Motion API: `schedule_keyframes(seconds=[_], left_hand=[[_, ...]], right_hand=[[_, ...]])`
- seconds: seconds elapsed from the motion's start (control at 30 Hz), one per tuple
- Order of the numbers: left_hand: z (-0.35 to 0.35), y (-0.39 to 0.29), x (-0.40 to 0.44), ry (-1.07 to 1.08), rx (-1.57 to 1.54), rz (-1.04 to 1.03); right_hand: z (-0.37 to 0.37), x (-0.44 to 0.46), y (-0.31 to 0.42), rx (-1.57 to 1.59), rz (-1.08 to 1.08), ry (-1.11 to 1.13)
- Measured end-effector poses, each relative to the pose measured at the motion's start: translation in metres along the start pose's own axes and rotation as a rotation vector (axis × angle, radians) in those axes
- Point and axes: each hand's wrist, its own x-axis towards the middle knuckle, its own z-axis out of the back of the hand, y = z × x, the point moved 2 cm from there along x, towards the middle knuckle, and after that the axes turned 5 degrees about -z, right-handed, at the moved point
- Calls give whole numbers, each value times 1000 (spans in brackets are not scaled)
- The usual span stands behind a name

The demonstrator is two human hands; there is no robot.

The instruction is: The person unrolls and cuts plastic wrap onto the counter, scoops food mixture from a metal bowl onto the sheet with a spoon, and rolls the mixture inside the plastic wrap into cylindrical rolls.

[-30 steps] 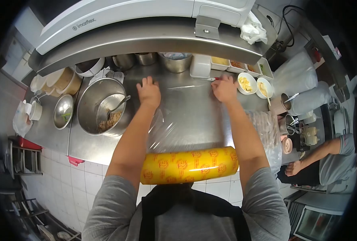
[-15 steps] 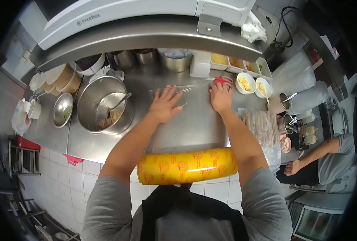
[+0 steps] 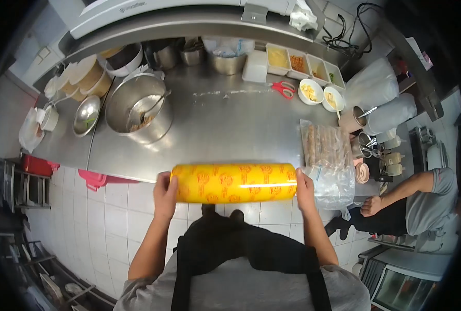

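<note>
My left hand (image 3: 165, 196) and my right hand (image 3: 305, 192) grip the two ends of a yellow roll of cling film (image 3: 234, 183) printed with red figures. It lies level at the front edge of the steel table (image 3: 225, 140). A strip of clear film (image 3: 230, 94) shows as a wrinkled line on the far part of the tabletop. Whether the sheet runs unbroken back to the roll is hard to make out. Red-handled scissors (image 3: 283, 89) lie at the right end of that line, beyond my reach of the moment.
On the left are a deep steel pot (image 3: 137, 109) with a spoon and food, and a small steel bowl (image 3: 87, 115). Two white bowls (image 3: 311, 92) and bagged food sticks (image 3: 328, 145) sit right. A co-worker's arm (image 3: 401, 193) is at far right.
Both hands have left the far tabletop, where they lay flat near the film and scissors, and come back to grip the roll's ends. The view has shifted.
</note>
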Motion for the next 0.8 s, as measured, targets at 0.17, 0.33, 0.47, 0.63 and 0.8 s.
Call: schedule_keyframes(seconds=[0.17, 0.33, 0.47, 0.63, 0.8], left_hand=[[-27, -29, -7, 4, -301, 138], [-21, -29, -6, 88, -257, 294], [-13, -35, -11, 136, -205, 312], [-9, -31, -32, 130, -313, 295], [-2, -7, -50, 93, -375, 280]], right_hand=[[-23, -28, -2, 529, 21, 148], [-12, -34, 13, 465, -140, 216], [-5, -53, 25, 473, -294, 290], [-1, -63, 11, 413, -295, 208], [12, -65, 6, 158, -241, 342]])
